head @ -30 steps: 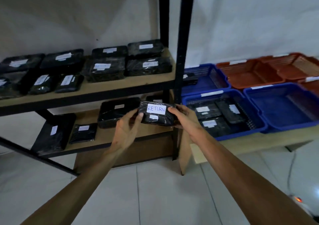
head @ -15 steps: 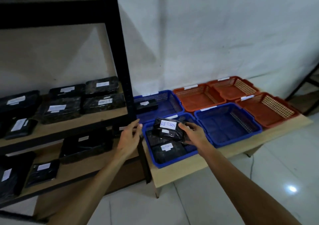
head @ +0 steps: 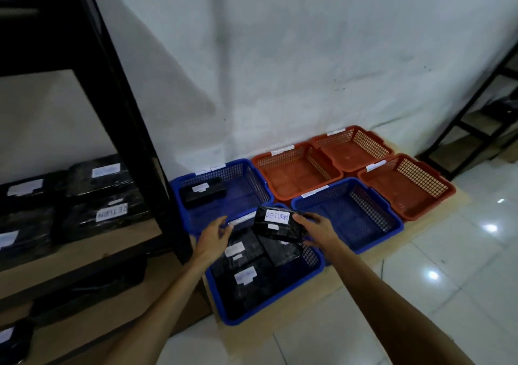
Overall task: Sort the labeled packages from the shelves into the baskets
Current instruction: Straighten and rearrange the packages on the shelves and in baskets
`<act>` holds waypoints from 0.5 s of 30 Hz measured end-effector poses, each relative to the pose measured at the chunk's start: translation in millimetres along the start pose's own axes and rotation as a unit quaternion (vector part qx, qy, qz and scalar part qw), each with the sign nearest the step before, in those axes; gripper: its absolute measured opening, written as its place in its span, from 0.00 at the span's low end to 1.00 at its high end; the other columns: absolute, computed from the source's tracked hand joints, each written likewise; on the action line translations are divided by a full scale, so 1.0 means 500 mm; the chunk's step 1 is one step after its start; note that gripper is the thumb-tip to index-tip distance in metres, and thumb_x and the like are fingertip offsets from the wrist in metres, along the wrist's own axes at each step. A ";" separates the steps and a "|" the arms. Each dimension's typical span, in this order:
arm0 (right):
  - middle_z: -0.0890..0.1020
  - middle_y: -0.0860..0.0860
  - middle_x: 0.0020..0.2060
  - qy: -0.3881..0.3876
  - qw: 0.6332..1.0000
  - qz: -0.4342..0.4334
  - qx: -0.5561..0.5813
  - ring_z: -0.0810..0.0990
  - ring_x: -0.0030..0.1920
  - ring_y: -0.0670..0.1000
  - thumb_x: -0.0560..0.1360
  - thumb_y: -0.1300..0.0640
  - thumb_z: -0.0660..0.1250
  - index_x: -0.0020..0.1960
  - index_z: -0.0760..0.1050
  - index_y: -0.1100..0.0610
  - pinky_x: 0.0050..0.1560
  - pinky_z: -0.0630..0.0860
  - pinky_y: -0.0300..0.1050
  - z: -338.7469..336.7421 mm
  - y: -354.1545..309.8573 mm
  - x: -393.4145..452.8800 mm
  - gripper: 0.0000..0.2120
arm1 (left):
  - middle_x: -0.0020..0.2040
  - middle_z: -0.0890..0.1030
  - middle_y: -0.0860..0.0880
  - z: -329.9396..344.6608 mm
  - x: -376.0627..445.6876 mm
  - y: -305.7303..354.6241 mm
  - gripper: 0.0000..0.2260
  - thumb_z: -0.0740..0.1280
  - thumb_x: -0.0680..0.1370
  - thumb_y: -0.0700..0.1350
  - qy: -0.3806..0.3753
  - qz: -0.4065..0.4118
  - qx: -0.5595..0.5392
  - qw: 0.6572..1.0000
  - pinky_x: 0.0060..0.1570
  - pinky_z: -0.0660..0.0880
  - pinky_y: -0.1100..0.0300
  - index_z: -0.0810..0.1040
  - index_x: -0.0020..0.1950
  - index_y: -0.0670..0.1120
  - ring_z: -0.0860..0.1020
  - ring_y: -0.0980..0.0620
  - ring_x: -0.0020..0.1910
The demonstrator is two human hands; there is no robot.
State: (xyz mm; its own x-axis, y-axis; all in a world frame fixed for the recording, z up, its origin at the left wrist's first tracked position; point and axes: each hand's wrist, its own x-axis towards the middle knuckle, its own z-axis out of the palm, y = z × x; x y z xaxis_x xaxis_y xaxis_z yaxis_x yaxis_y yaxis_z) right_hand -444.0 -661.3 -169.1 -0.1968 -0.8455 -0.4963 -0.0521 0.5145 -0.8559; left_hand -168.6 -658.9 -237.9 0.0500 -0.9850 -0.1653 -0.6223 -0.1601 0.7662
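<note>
A black wrapped package labeled RETURN (head: 276, 224) hangs just above the near blue basket (head: 280, 294), which holds several black labeled packages. My right hand (head: 315, 228) grips the RETURN package by its right end. My left hand (head: 214, 234) hovers beside the package's left end with fingers spread, holding nothing. More black labeled packages (head: 98, 196) lie on the wooden shelves of the black rack (head: 134, 129) at the left.
A far blue basket (head: 252, 179) holds one black package. Another blue basket (head: 364, 219) and three orange baskets (head: 297, 168) stand to the right on a low wooden board. A second black rack (head: 482, 118) stands at far right. White tiled floor lies in front.
My view turned right from the shelf to the baskets. My left hand let go of the RETURN package. My right hand carried it over the near blue basket.
</note>
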 end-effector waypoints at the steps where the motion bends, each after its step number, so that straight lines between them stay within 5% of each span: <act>1: 0.82 0.57 0.52 0.006 1.000 0.001 -0.001 0.81 0.43 0.49 0.75 0.53 0.74 0.62 0.77 0.59 0.29 0.78 0.41 -0.003 -0.007 0.018 0.19 | 0.68 0.75 0.46 0.004 0.022 0.010 0.22 0.62 0.83 0.51 -0.005 -0.002 -0.001 1.000 0.59 0.72 0.57 0.68 0.76 0.46 0.76 0.48 0.63; 5: 0.82 0.58 0.54 0.014 1.000 -0.002 -0.002 0.81 0.50 0.55 0.75 0.52 0.73 0.62 0.77 0.61 0.39 0.82 0.48 -0.015 -0.041 0.084 0.19 | 0.69 0.75 0.45 0.028 0.097 0.037 0.24 0.64 0.82 0.52 -0.028 -0.009 -0.003 1.000 0.64 0.73 0.52 0.68 0.75 0.44 0.75 0.46 0.65; 9: 0.83 0.58 0.55 0.013 1.000 0.005 0.011 0.83 0.54 0.57 0.74 0.52 0.74 0.60 0.78 0.60 0.35 0.81 0.46 -0.031 -0.075 0.182 0.19 | 0.69 0.75 0.43 0.076 0.181 0.064 0.24 0.66 0.81 0.50 -0.033 -0.014 -0.001 0.999 0.64 0.73 0.51 0.68 0.75 0.42 0.76 0.45 0.65; 15: 0.84 0.55 0.46 0.004 1.000 -0.008 -0.006 0.83 0.44 0.53 0.73 0.51 0.75 0.54 0.79 0.63 0.34 0.80 0.45 -0.054 -0.148 0.392 0.18 | 0.70 0.74 0.42 0.144 0.321 0.116 0.24 0.66 0.81 0.48 -0.030 -0.025 0.001 0.999 0.64 0.72 0.54 0.68 0.75 0.43 0.76 0.46 0.64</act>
State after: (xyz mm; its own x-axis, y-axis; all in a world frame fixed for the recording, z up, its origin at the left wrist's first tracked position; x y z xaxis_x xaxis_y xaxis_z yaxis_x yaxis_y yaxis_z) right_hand -505.1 -861.2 -198.8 -0.2035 -0.8525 -0.4814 -0.0662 0.5026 -0.8620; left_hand -253.2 -821.4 -264.6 0.0334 -0.9701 -0.2404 -0.6221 -0.2085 0.7547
